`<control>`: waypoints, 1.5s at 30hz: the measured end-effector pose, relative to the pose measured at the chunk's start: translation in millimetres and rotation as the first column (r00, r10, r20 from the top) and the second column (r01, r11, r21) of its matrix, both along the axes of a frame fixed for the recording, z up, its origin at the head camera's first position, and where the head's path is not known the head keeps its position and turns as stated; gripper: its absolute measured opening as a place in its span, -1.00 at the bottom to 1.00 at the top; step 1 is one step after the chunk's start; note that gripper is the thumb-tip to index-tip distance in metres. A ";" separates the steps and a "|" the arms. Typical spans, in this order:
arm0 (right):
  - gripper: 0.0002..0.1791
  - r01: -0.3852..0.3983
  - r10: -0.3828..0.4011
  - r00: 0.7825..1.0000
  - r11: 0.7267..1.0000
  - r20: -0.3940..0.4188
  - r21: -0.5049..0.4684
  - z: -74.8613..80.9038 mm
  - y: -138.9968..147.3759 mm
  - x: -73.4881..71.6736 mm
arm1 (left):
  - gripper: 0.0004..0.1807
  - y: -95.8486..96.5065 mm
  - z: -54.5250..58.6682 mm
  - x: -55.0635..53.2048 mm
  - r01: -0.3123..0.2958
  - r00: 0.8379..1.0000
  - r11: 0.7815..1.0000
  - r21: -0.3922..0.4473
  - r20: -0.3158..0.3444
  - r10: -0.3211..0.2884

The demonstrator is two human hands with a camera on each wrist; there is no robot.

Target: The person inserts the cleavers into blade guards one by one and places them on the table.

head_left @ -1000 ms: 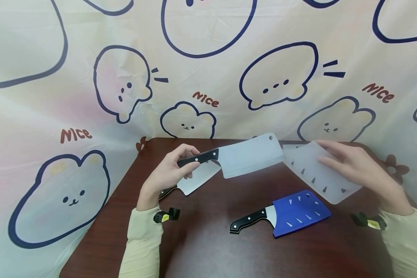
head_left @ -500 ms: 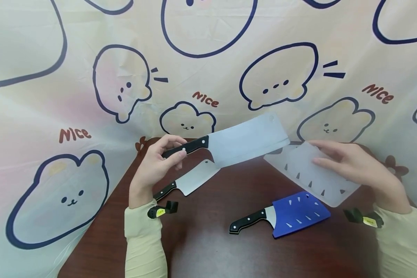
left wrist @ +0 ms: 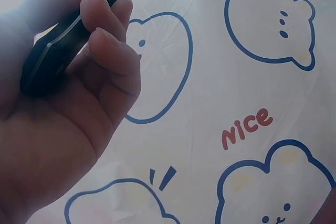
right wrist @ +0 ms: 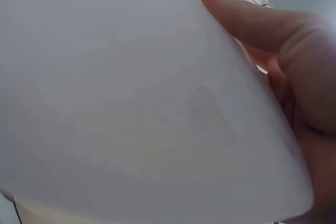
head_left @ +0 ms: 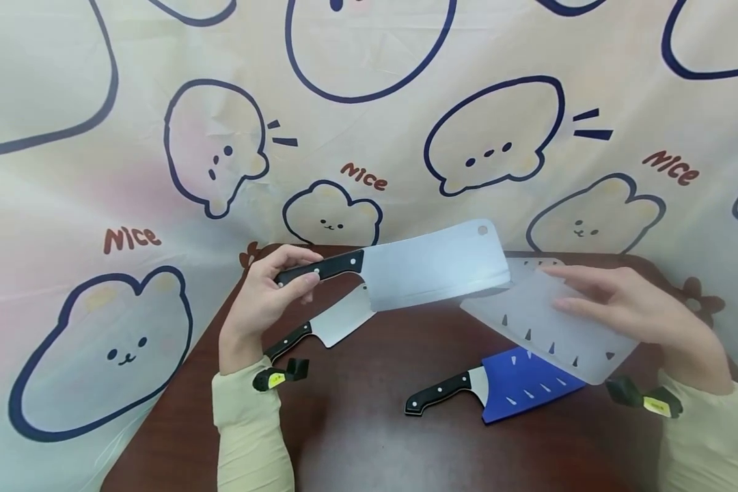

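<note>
My left hand (head_left: pixel 252 301) grips the black handle (left wrist: pixel 58 51) of a cleaver (head_left: pixel 436 266), fingers curled round it. The broad steel blade points right, with a hole in its upper far corner. A translucent white blade cover (head_left: pixel 529 311) with rows of small slots is pinched at its right side by my right hand (head_left: pixel 639 307). The blade's end overlaps the cover's upper left edge in the head view; whether they touch I cannot tell. The right wrist view is mostly filled by the white cover, beside the thumb and fingers.
A smaller cleaver (head_left: pixel 344 318) lies bare on the dark brown table (head_left: pixel 369 437), behind the left wrist. Nearer the front lies another cleaver with a black handle (head_left: pixel 436 395), its blade in a blue cover (head_left: pixel 516 396). A cartoon-printed curtain (head_left: pixel 369 137) hangs behind.
The held cleaver has shifted left; its blade rose, then came down again. The white cover has moved slightly left and down, now overlapping part of the blue cover in view.
</note>
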State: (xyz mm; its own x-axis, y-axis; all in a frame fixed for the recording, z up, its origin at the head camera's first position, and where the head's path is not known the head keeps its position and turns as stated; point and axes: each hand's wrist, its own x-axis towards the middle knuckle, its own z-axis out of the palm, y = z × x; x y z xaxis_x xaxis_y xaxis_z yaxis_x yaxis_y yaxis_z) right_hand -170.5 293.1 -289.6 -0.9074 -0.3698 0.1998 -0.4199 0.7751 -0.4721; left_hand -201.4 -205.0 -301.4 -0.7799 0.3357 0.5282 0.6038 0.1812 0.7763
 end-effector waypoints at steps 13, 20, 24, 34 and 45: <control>-0.46 -0.182 0.179 0.983 0.982 -0.044 -0.053 -2.8 -14.1 2.6 | -0.72 -5.8 -2.0 -0.6 0.057 0.998 0.992 0.117 -0.039 -0.052; -0.45 -0.237 0.233 0.969 0.971 -0.078 -0.041 -3.2 -17.6 0.9 | -0.76 -8.6 -3.5 -0.2 0.088 0.992 0.981 0.172 -0.108 -0.070; -0.43 -0.270 0.264 0.958 0.962 -0.112 -0.037 -3.3 -19.7 1.3 | -0.76 -7.4 -3.3 -0.4 0.106 0.989 0.978 0.181 -0.121 -0.084; -0.46 -0.232 0.228 0.966 0.973 -0.123 -0.020 -3.5 -23.3 6.1 | -0.76 -5.0 -2.8 -1.1 0.133 0.986 0.973 0.190 -0.129 -0.110; -0.47 -0.215 0.211 0.972 0.976 -0.101 -0.026 -1.2 -24.5 8.1 | -0.75 -3.9 -0.8 1.8 0.082 0.993 0.986 0.146 -0.094 -0.069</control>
